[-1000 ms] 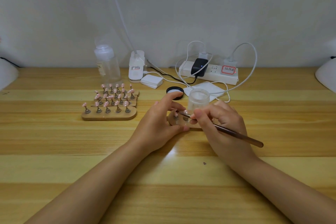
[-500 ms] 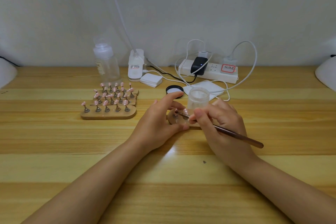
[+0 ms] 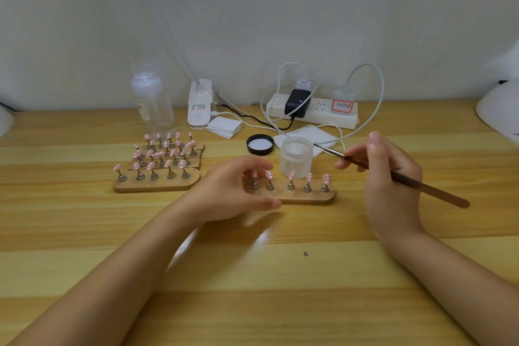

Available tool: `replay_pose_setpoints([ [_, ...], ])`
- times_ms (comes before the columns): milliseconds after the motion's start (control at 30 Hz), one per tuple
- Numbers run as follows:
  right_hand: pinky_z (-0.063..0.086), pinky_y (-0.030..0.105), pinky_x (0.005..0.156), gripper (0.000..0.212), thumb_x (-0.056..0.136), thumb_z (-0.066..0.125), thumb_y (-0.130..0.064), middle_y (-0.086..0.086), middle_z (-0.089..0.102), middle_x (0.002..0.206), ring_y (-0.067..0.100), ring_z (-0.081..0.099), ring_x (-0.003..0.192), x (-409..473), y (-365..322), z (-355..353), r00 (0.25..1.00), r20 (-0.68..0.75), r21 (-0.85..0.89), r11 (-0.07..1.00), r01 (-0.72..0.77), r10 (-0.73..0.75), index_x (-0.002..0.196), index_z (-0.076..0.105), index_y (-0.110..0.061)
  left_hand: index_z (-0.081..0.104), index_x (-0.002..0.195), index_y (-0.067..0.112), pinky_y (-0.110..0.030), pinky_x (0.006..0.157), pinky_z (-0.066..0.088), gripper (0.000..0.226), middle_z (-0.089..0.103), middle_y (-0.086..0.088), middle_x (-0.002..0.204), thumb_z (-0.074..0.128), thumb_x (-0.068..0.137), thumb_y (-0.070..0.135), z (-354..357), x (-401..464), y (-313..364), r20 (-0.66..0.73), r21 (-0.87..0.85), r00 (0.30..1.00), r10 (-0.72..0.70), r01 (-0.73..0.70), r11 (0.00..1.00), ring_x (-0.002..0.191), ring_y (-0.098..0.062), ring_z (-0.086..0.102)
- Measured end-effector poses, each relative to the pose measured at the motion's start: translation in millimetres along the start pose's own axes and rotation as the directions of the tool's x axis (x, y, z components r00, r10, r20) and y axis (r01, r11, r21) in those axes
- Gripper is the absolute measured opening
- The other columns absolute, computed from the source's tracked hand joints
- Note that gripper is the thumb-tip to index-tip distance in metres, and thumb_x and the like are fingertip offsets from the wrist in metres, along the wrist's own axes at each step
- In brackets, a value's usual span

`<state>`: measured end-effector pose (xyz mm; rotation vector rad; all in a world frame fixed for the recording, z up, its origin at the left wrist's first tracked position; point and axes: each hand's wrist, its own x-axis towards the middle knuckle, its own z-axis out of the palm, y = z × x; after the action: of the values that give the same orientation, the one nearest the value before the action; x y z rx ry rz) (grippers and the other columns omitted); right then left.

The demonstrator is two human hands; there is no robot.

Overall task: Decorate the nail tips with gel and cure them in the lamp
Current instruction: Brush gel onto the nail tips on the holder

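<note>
Left hand [image 3: 233, 188] steadies nail-tip holder [image 3: 306, 196] between curled fingers; right hand [image 3: 390, 174] pinches brush [image 3: 404, 178], lifted clear for reloading.

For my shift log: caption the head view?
Left hand steadies nail-tip holder; right hand lifts brush by open jar.

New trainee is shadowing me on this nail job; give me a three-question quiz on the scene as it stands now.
1. True or false: the right hand holds the brush with its bristles inside the frosted jar.
2. Which does the left hand grip: A) the black lid, B) the near wooden strip, C) the clear bottle?
3. How many nail tips stand on that near strip?

Key: 1 false, the bristles are beside the jar's rim; 2 B; 3 five.
</note>
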<state>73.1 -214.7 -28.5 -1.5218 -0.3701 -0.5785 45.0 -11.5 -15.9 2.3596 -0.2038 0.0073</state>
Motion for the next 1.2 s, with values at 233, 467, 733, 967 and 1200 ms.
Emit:
replay_pose_setpoints([
  [233, 0.04, 0.004, 0.059, 0.02, 0.09, 0.058, -0.023, -0.016, 0.066, 0.06, -0.009, 0.056, 0.058, 15.8, -5.4, -3.6, 0.995, 0.039, 0.015, 0.995, -0.095, 0.094, 0.071, 0.062, -0.016, 0.059, 0.084, 0.043, -0.015, 0.068, 0.043, 0.016, 0.06, 0.019, 0.087, 0.069, 0.071, 0.046, 1.6, 17.8, 14.7, 0.04, 0.051, 0.999, 0.033, -0.035, 0.998, 0.079, 0.003, 0.053],
  [467, 0.039, 0.012, 0.053, 0.02, 0.085, 0.066, -0.03, -0.01, 0.067, 0.057, -0.005, 0.048, 0.049, 51.5, -10.4, 3.9, 0.957, 0.201, -0.166, 0.97, -0.178, 0.21, 0.073, 0.052, -0.021, 0.063, 0.075, 0.04, -0.019, 0.067, 0.043, 0.011, 0.062, 0.017, 0.079, 0.072, 0.075, 0.033, 8.5, 24.0, 16.7, 0.009, 0.041, 0.997, 0.081, -0.081, 0.996, 0.075, -0.004, 0.052],
  [733, 0.042, 0.019, 0.053, 0.038, 0.075, 0.074, -0.037, -0.008, 0.056, 0.046, 0.0, 0.052, 0.05, 79.6, -8.4, 27.2, 0.905, 0.342, -0.551, 0.834, -0.023, 0.251, 0.051, 0.05, -0.02, 0.068, 0.075, 0.034, -0.023, 0.067, 0.043, 0.01, 0.059, 0.016, 0.069, 0.074, 0.074, 0.025, 14.5, 23.3, 16.6, -0.075, -0.022, 0.994, 0.08, -0.082, 0.996, 0.069, -0.004, 0.052],
  [967, 0.044, 0.028, 0.064, 0.035, 0.077, 0.07, -0.035, -0.008, 0.055, 0.055, 0.01, 0.056, 0.065, 80.8, -8.4, 35.1, 0.862, 0.385, -0.698, 0.716, 0.038, 0.329, 0.052, 0.05, -0.021, 0.068, 0.076, 0.028, -0.04, 0.085, 0.047, 0.005, 0.064, 0.011, 0.084, 0.072, 0.076, 0.024, 17.4, 18.0, 21.9, -0.112, 0.051, 0.988, 0.109, -0.103, 0.993, 0.083, -0.012, 0.058],
  [1200, 0.035, 0.022, 0.053, 0.036, 0.079, 0.072, -0.024, -0.009, 0.055, 0.038, 0.005, 0.052, 0.051, 87.5, -12.1, 16.4, 0.909, 0.23, -0.431, 0.874, -0.224, 0.347, 0.051, 0.049, -0.018, 0.062, 0.07, 0.027, -0.05, 0.107, 0.025, 0.013, 0.065, 0.016, 0.091, 0.07, 0.076, 0.02, 14.8, 3.2, 27.1, -0.295, -0.043, 0.932, 0.212, -0.235, 0.971, 0.095, 0.003, 0.056],
])
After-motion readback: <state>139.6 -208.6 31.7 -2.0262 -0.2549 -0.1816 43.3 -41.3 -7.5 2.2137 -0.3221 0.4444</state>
